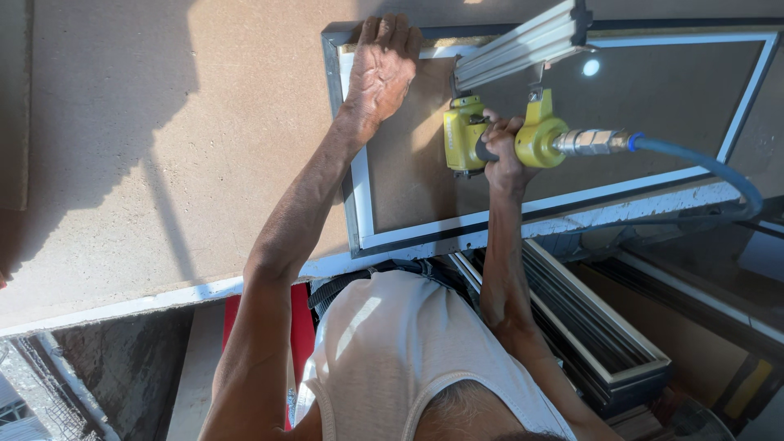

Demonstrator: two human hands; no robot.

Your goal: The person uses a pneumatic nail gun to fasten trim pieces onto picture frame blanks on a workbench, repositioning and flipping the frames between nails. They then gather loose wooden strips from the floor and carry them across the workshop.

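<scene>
Both hands work on a rectangular picture frame (356, 188) with a white inner border and dark outer edge, which lies face down on a broad tan fibreboard tabletop (147, 163). Left hand (380, 67) lies flat with fingers spread, palm pressing the frame's corner, fingertips reaching over its dark edge. Right hand (502, 151) is wrapped tight around the grip of a yellow-green pneumatic stapler (490, 135), its nose set against the frame's brown backing board (653, 106), just beside the left hand.

From the stapler a long ribbed silver metal magazine (523, 45) slants away. A steel hose coupling (592, 141) joins the tool's rear to a smooth blue rubber air hose (719, 175), which curves off over the frame's edge. The backing board looks matt and fibrous; the tabletop is pale, grainy and edged with a white strip.

Beyond the table edge, a stack of dark grooved frame mouldings (588, 327) with pale rims lies near the person's right elbow. No label is readable anywhere.
</scene>
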